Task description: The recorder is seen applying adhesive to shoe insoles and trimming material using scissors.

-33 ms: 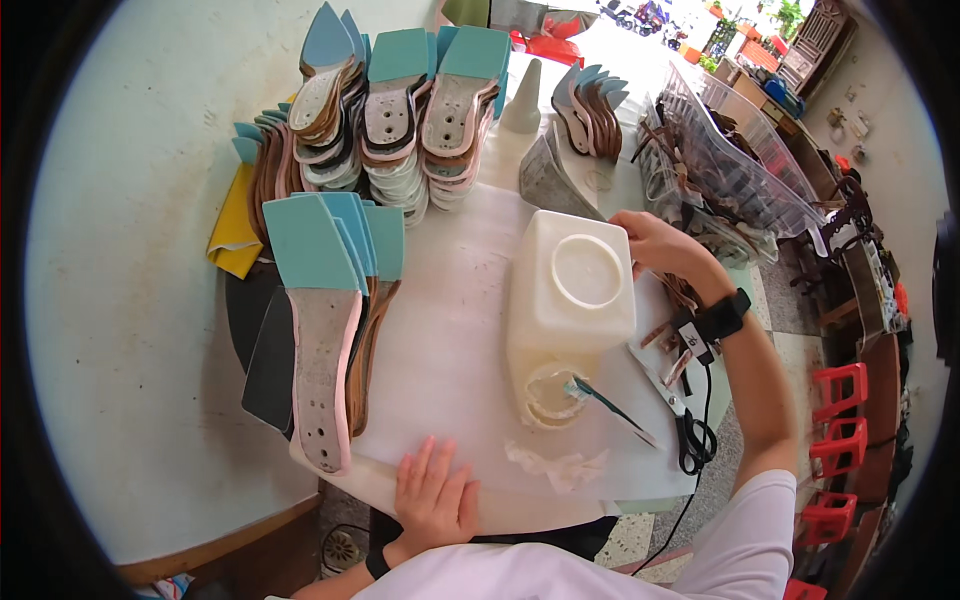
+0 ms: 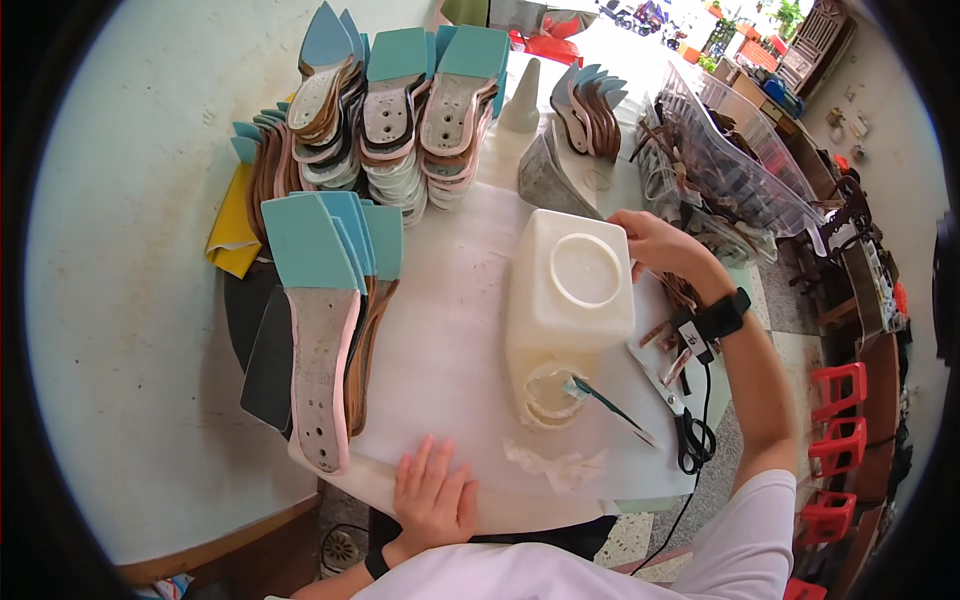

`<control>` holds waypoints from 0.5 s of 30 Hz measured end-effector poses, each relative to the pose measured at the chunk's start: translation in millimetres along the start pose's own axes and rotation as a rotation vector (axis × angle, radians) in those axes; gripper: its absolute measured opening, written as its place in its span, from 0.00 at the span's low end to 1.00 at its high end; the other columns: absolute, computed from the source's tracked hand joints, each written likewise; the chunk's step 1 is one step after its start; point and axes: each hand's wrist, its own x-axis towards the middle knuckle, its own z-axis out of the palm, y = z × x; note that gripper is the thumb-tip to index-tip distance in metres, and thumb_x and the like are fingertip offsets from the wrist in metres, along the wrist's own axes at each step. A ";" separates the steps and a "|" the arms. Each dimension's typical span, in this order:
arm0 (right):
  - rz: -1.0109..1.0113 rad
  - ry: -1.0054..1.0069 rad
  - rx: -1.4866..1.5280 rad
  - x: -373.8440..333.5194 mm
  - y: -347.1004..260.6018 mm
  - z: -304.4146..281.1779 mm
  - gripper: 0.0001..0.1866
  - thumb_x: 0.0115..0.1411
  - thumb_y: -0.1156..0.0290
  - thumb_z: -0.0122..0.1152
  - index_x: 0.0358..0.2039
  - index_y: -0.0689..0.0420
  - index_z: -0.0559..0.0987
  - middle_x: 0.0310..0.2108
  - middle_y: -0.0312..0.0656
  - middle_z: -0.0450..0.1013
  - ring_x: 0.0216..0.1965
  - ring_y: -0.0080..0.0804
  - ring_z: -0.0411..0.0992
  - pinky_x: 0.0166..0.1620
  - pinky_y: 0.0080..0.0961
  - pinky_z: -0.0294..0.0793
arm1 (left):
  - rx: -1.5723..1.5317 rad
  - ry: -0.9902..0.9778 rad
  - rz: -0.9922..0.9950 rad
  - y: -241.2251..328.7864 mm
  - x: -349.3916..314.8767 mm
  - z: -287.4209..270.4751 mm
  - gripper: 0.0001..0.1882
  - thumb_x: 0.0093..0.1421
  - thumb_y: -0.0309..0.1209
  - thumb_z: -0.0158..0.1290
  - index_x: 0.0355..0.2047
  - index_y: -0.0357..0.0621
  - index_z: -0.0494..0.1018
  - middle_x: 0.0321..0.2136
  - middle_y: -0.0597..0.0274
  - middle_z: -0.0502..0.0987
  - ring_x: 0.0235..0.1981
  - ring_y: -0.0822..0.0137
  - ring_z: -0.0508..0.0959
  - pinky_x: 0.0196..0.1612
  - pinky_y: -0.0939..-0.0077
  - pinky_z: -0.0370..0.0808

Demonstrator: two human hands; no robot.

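My right hand (image 2: 660, 243) is closed at the far right edge of a whitish square plastic jug (image 2: 548, 255), its fingertips hidden behind it. The jug is tipped, its flat base with a round recess turned up. Right below it is a small pale pot (image 2: 548, 408) with whitish residue round its opening; where jug and pot meet is hidden. A dark-handled brush (image 2: 605, 402) leans out of the pot to the right. My left hand (image 2: 435, 492) lies flat on the table's near edge, fingers stretched out, holding nothing. Close to it stands a stack of insoles (image 2: 322, 360) with blue-green ends.
More insole stacks (image 2: 388, 105) stand along the wall, and a smaller one (image 2: 592, 110) at the back. Black-handled scissors (image 2: 690, 425) lie on the right beside leather scraps. A clear plastic crate (image 2: 740, 150) sits at the far right. Crumpled film (image 2: 558, 465) lies before the pot.
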 end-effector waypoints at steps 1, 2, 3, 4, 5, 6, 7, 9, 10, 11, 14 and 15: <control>-0.009 -0.006 0.024 -0.8 2.7 -0.9 0.16 0.53 0.69 0.56 0.38 0.68 0.71 0.31 0.40 0.71 0.29 0.25 0.71 0.24 0.20 0.76 | -0.003 0.000 0.001 0.0 0.4 0.1 0.08 0.49 0.30 0.53 0.28 0.39 0.74 0.45 0.46 0.72 0.50 0.45 0.68 0.54 0.53 0.59; -0.018 -0.011 0.048 -0.5 7.5 -1.1 0.16 0.53 0.68 0.57 0.37 0.68 0.72 0.30 0.40 0.71 0.28 0.24 0.71 0.24 0.20 0.76 | -0.006 -0.001 0.002 0.1 0.7 0.4 0.08 0.49 0.30 0.53 0.28 0.39 0.74 0.45 0.46 0.72 0.51 0.45 0.68 0.54 0.53 0.59; -0.026 -0.017 0.072 -0.7 11.9 -1.2 0.17 0.52 0.68 0.58 0.37 0.68 0.72 0.29 0.39 0.71 0.28 0.24 0.71 0.23 0.20 0.76 | -0.012 -0.003 0.001 -0.1 0.9 0.7 0.08 0.49 0.30 0.52 0.28 0.39 0.74 0.45 0.46 0.71 0.51 0.45 0.68 0.54 0.52 0.59; -0.055 0.003 0.062 -0.9 13.5 0.1 0.17 0.52 0.67 0.59 0.36 0.68 0.72 0.28 0.39 0.71 0.27 0.24 0.71 0.23 0.20 0.75 | -0.014 -0.003 0.001 -0.1 1.7 0.4 0.08 0.49 0.30 0.52 0.28 0.39 0.74 0.46 0.46 0.71 0.51 0.45 0.68 0.54 0.52 0.59; -0.084 0.023 0.051 -1.3 14.1 2.8 0.17 0.51 0.67 0.59 0.34 0.68 0.73 0.27 0.39 0.71 0.25 0.23 0.71 0.23 0.20 0.75 | -0.016 -0.004 0.000 0.4 2.0 0.4 0.08 0.49 0.30 0.52 0.28 0.39 0.74 0.46 0.46 0.71 0.51 0.45 0.68 0.54 0.52 0.59; -0.118 0.040 0.043 0.2 12.9 5.5 0.17 0.51 0.66 0.60 0.33 0.68 0.73 0.27 0.39 0.70 0.24 0.23 0.70 0.22 0.20 0.75 | -0.015 -0.001 -0.005 0.4 1.8 0.2 0.08 0.49 0.30 0.52 0.28 0.39 0.74 0.46 0.46 0.71 0.51 0.45 0.68 0.53 0.51 0.59; -0.118 0.080 -0.016 0.4 9.8 6.5 0.17 0.50 0.66 0.61 0.32 0.69 0.73 0.26 0.40 0.70 0.24 0.23 0.70 0.22 0.20 0.74 | -0.013 0.001 -0.010 0.5 1.7 0.2 0.08 0.49 0.30 0.52 0.28 0.39 0.74 0.46 0.46 0.71 0.51 0.45 0.68 0.53 0.51 0.59; -0.118 0.158 -0.133 -1.5 0.4 6.3 0.17 0.48 0.66 0.62 0.31 0.69 0.73 0.25 0.41 0.70 0.22 0.22 0.70 0.20 0.21 0.73 | -0.010 0.006 -0.019 1.1 1.8 -0.6 0.08 0.49 0.30 0.52 0.28 0.39 0.74 0.46 0.46 0.71 0.51 0.45 0.68 0.53 0.51 0.59; -0.128 0.193 -0.201 -3.5 -5.1 3.8 0.17 0.47 0.67 0.62 0.30 0.70 0.73 0.25 0.43 0.70 0.22 0.25 0.70 0.22 0.23 0.72 | -0.007 0.008 -0.023 1.4 1.9 -1.6 0.08 0.49 0.30 0.52 0.28 0.38 0.74 0.46 0.46 0.71 0.51 0.45 0.68 0.53 0.51 0.59; -0.139 0.228 -0.268 -5.6 -11.0 -0.2 0.16 0.47 0.67 0.61 0.28 0.70 0.73 0.25 0.45 0.70 0.23 0.28 0.71 0.23 0.25 0.72 | -0.003 0.010 -0.028 1.5 2.1 -2.6 0.08 0.49 0.30 0.52 0.28 0.38 0.74 0.46 0.46 0.71 0.51 0.45 0.68 0.53 0.51 0.59; -0.318 0.374 -0.539 -7.3 -3.4 -11.3 0.15 0.46 0.68 0.60 0.27 0.69 0.72 0.25 0.51 0.69 0.25 0.40 0.71 0.29 0.31 0.71 | -0.028 0.010 -0.027 2.4 2.1 -0.5 0.08 0.49 0.30 0.53 0.28 0.38 0.74 0.45 0.46 0.72 0.50 0.44 0.68 0.53 0.51 0.59; -0.407 0.428 -0.637 -4.9 1.5 -12.5 0.15 0.46 0.68 0.59 0.26 0.69 0.71 0.24 0.52 0.69 0.26 0.44 0.70 0.31 0.33 0.70 | -0.027 0.008 -0.026 2.3 2.6 -0.1 0.08 0.49 0.30 0.53 0.28 0.38 0.74 0.45 0.46 0.72 0.50 0.44 0.68 0.53 0.51 0.59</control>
